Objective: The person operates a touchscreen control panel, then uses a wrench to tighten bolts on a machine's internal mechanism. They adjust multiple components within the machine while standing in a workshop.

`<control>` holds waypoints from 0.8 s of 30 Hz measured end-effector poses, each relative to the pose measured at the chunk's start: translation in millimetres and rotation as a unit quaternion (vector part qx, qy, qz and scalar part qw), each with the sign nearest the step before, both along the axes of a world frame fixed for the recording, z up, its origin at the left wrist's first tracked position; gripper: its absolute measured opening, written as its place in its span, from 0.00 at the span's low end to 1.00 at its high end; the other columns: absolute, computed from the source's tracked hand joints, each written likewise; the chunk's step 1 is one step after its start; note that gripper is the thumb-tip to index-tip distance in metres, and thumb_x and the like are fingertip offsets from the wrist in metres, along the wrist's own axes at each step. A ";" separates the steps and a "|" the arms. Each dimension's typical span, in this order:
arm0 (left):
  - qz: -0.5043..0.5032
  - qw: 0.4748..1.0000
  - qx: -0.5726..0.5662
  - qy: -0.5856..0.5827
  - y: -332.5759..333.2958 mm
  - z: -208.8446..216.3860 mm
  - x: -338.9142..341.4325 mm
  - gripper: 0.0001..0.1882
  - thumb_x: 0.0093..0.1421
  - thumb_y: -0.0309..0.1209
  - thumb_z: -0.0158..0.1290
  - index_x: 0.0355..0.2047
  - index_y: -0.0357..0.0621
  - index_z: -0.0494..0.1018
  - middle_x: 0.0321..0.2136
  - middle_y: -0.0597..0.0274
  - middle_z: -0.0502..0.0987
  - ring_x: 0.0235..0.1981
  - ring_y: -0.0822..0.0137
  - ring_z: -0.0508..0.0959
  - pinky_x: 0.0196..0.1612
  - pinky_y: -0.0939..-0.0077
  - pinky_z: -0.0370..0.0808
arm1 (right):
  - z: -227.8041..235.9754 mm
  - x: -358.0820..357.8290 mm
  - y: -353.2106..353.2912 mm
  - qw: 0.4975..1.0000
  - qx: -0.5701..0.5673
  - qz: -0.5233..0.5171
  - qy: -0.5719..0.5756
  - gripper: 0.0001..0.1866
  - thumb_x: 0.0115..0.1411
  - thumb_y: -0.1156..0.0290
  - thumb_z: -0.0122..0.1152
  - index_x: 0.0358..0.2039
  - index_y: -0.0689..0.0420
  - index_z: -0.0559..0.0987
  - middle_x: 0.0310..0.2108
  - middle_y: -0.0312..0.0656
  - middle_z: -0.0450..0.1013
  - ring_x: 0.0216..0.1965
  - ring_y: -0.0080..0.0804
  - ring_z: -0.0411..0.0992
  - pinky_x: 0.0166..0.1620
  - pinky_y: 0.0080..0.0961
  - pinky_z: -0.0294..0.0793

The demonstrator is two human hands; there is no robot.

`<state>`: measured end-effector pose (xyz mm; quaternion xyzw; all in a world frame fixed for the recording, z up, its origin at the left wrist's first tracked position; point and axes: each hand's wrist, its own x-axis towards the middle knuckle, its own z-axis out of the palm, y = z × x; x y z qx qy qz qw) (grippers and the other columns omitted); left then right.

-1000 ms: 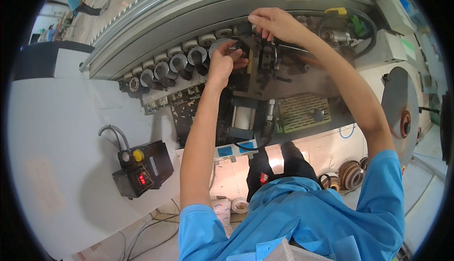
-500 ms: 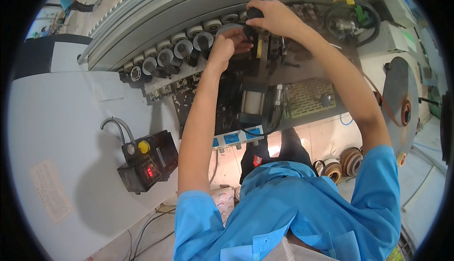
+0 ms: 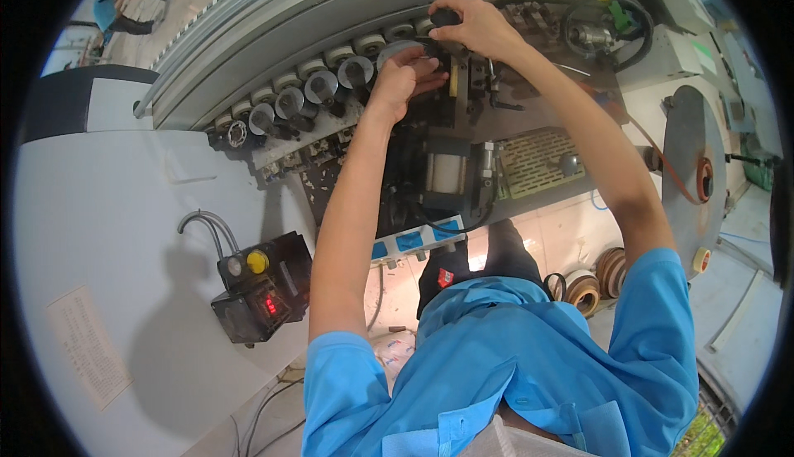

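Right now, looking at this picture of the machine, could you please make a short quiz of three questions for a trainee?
1. True or false: the right hand rests on a black knob.
2. Which thing is the left hand at? A) the row of rollers B) the control box C) the rolls of tape
3. Fill in: the round button on top of the control box is coloured ____.

Key: 1 true. 2 A, at the right end of the row. 3 yellow.
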<state>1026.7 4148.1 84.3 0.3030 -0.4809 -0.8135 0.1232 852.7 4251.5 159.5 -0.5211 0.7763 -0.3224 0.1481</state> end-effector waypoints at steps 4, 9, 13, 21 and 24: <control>0.010 0.999 -0.039 0.004 4.0 -5.1 -4.0 0.27 0.66 0.24 0.63 0.61 0.25 0.68 0.45 0.49 0.81 0.43 0.57 0.87 0.47 0.67 0.87 | -3.9 1.4 -0.8 1.000 -0.029 -0.005 0.001 0.25 0.58 0.56 0.76 0.54 0.52 0.83 0.23 0.39 0.69 0.26 0.30 0.67 0.32 0.35 0.67; 0.027 0.992 -0.123 -0.009 4.8 -16.4 -10.5 0.20 0.64 0.23 0.64 0.54 0.30 0.74 0.39 0.55 0.81 0.38 0.62 0.86 0.43 0.69 0.86 | -7.7 -3.0 -1.1 1.000 -0.006 -0.005 -0.027 0.25 0.57 0.57 0.76 0.54 0.52 0.83 0.23 0.40 0.71 0.26 0.30 0.68 0.32 0.34 0.69; 0.050 0.973 -0.222 -0.030 9.5 -20.3 -14.4 0.17 0.61 0.25 0.66 0.50 0.32 0.77 0.35 0.56 0.83 0.37 0.64 0.86 0.42 0.68 0.84 | -11.3 -4.1 -1.9 1.000 -0.012 -0.007 -0.015 0.25 0.57 0.57 0.76 0.54 0.52 0.83 0.25 0.40 0.73 0.26 0.30 0.70 0.33 0.32 0.70; 0.099 0.878 -0.453 -0.122 22.7 -15.6 -12.7 0.19 0.56 0.26 0.66 0.48 0.36 0.81 0.33 0.56 0.86 0.35 0.59 0.86 0.43 0.64 0.80 | -5.6 -4.1 -1.6 1.000 0.002 0.003 0.019 0.26 0.57 0.55 0.75 0.54 0.52 0.83 0.33 0.50 0.79 0.34 0.42 0.76 0.41 0.39 0.75; 0.131 0.866 -0.469 -0.110 27.5 -19.1 -14.3 0.18 0.56 0.27 0.66 0.48 0.38 0.81 0.35 0.53 0.87 0.37 0.56 0.87 0.44 0.63 0.80 | -0.7 -3.0 -1.4 1.000 0.017 0.005 0.014 0.27 0.57 0.55 0.75 0.54 0.52 0.83 0.37 0.55 0.81 0.37 0.47 0.79 0.44 0.42 0.77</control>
